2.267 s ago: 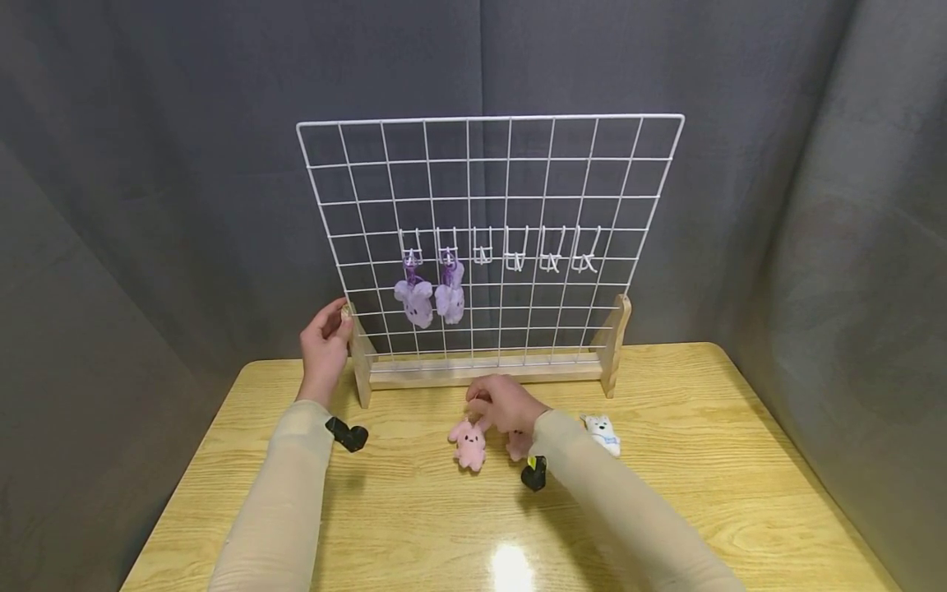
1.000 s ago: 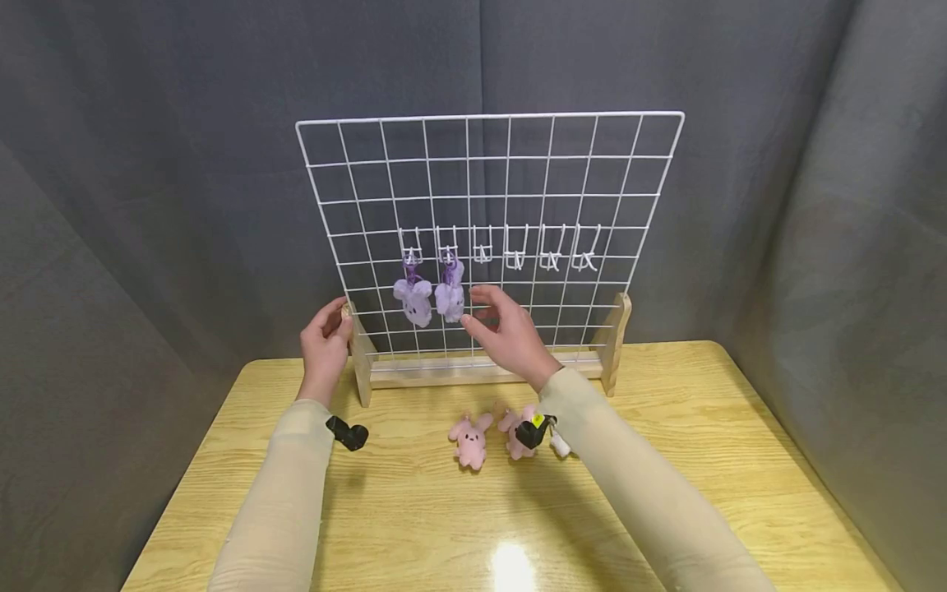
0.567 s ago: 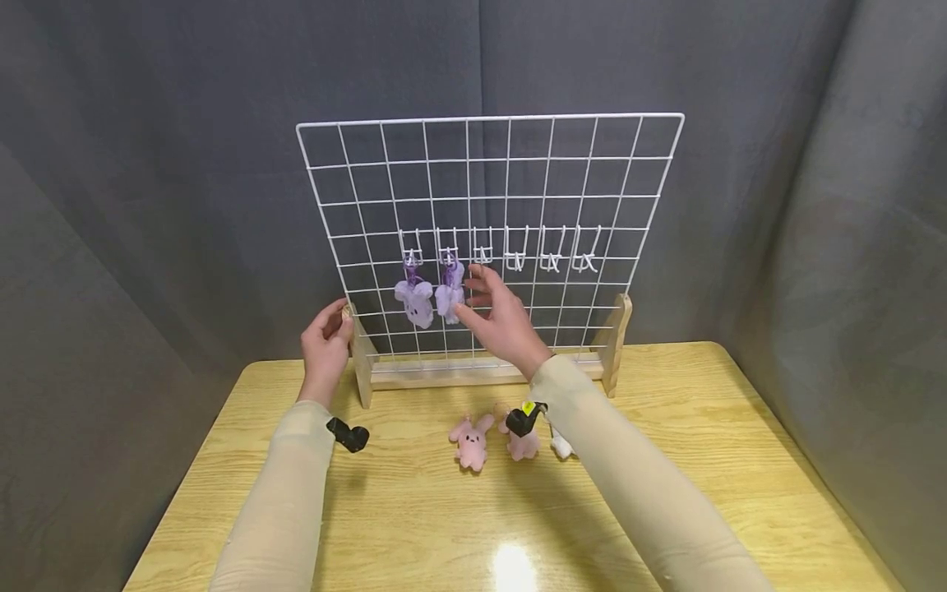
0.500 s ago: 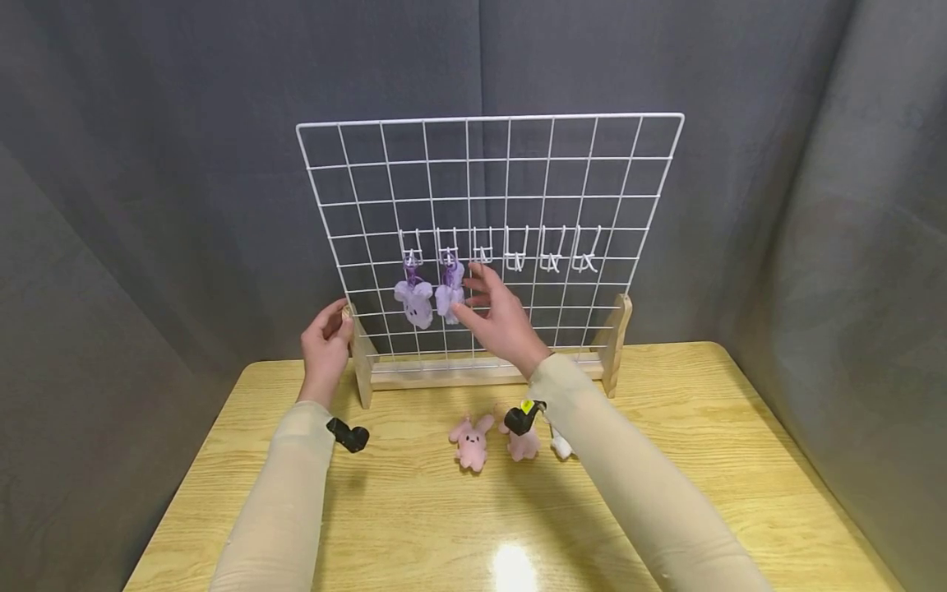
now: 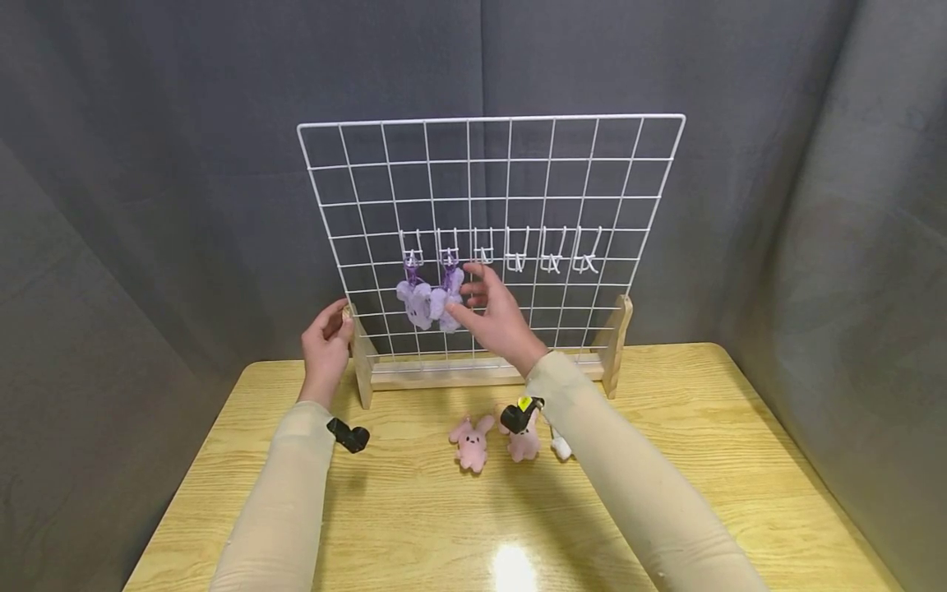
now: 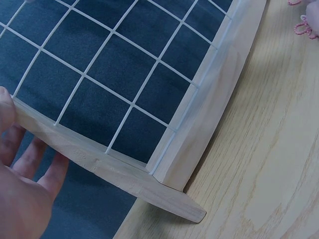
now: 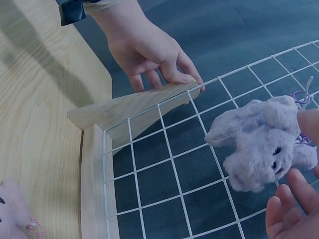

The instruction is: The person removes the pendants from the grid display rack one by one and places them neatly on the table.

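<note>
My left hand (image 5: pixel 325 341) grips the top of the rack's left wooden upright (image 5: pixel 358 353), thumb in front, fingers behind. A fuzzy lilac plush keychain (image 5: pixel 446 308) hangs by a purple strap from the second hook. My right hand (image 5: pixel 499 316) reaches up beside it, fingers spread. The thumb touches its front, while the fingertips lie along its right edge. In the right wrist view, two lilac plush bodies (image 7: pixel 264 149) overlap next to the fingers. To the left, on the first hook, is another lilac plush keychain (image 5: pixel 417 304), its face toward me.
The white wire grid (image 5: pixel 570 197) stands in a wooden base (image 5: pixel 444 376). Four bare hooks continue rightward, one a white hook (image 5: pixel 551 263). On the table (image 5: pixel 392 510) lie a pink bunny plush (image 5: pixel 471 444), another pink plush (image 5: pixel 525 444) and a partly hidden white plush (image 5: pixel 561 446).
My right hand rose from the pink plushes to the second lilac keychain, then shifted left against it. That plush has turned and swung toward the first. My left hand has stayed on the upright.
</note>
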Available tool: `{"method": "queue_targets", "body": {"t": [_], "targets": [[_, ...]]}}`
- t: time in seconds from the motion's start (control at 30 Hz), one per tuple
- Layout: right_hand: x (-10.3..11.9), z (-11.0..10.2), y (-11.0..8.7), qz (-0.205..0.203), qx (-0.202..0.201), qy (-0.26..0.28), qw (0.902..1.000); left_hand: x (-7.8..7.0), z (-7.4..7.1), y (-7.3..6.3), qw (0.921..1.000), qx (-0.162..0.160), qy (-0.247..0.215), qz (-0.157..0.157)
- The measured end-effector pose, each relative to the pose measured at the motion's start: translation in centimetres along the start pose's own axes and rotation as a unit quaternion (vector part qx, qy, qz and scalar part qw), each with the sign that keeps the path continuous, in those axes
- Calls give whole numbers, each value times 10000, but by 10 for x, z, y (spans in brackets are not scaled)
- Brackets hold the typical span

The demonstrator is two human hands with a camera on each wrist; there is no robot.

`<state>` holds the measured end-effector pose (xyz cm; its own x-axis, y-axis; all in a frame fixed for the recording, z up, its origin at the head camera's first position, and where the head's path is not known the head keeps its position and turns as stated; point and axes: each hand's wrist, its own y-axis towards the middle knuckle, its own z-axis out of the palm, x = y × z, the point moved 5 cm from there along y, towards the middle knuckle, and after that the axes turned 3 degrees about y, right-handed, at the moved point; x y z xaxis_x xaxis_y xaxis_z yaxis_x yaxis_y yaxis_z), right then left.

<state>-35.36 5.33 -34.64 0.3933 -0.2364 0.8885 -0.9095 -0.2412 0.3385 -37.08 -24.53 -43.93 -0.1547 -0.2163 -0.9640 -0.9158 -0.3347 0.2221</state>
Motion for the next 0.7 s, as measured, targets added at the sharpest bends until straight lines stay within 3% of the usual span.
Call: {"method": "queue_targets", "body": {"t": [0.7], "targets": [[1,4,7,238,68,147,9996,2,0,1,9999,-48,-78,129]]}}
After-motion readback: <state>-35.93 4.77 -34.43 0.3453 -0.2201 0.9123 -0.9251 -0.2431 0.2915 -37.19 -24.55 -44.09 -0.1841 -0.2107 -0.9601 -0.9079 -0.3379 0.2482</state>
